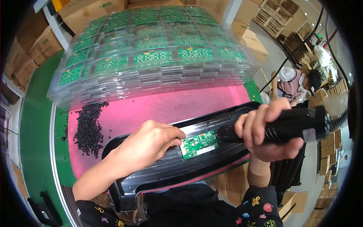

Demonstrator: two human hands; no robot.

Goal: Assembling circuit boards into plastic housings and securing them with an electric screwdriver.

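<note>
A green circuit board (199,143) lies inside a long black plastic housing (159,172) in front of me. My left hand (145,142) is closed, with its thumb and index finger pinched at the board's upper left edge. Wrapped in the fingers of my right hand (261,132) is a black electric screwdriver (297,124), tilted nearly level. Its tip end points left and meets the board's right edge in view; whether it touches a screw there cannot be made out.
Tall stacks of clear trays (151,72) holding green boards fill the back of the table. Small black screws (89,130) form a pile on the pink mat (162,104), left. A person (295,83) is at the right, beyond the table. Cardboard boxes (43,45) stand around.
</note>
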